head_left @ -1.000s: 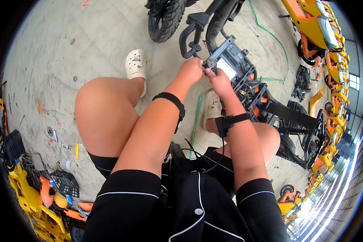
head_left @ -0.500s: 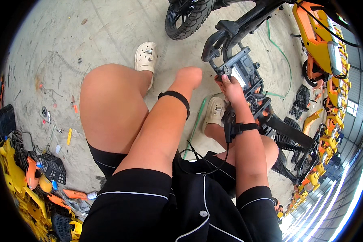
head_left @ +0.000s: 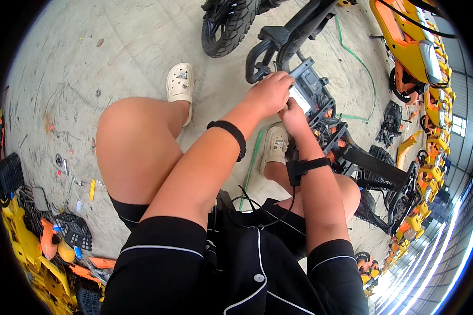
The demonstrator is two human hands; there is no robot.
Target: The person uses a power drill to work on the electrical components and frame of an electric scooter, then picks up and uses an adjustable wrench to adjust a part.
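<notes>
Both of my hands are close together at the stripped black frame (head_left: pixel 306 32) of a two-wheeler. My left hand (head_left: pixel 270 93) is curled against the edge of a dark grey plastic tray (head_left: pixel 309 77) on that frame. Just below it, my right hand (head_left: pixel 293 116) is closed, thumb up, almost touching the left one. Whatever the fingers grip is hidden behind them. A white label (head_left: pixel 300 100) shows on the tray beside my fingertips. Cables and brackets (head_left: pixel 328 131) sit to the right of my right hand.
A treaded front wheel (head_left: pixel 231 31) stands at the top. Yellow and orange scooters (head_left: pixel 404 42) line the right side. A green hose (head_left: pixel 255 152) runs across the concrete floor. Yellow body panels (head_left: pixel 23 226) and black crates (head_left: pixel 73 231) are heaped at the lower left.
My left hand has moved up and right to the frame, meeting my right hand. The right hand has shifted slightly down and left. The whole view has tilted a little.
</notes>
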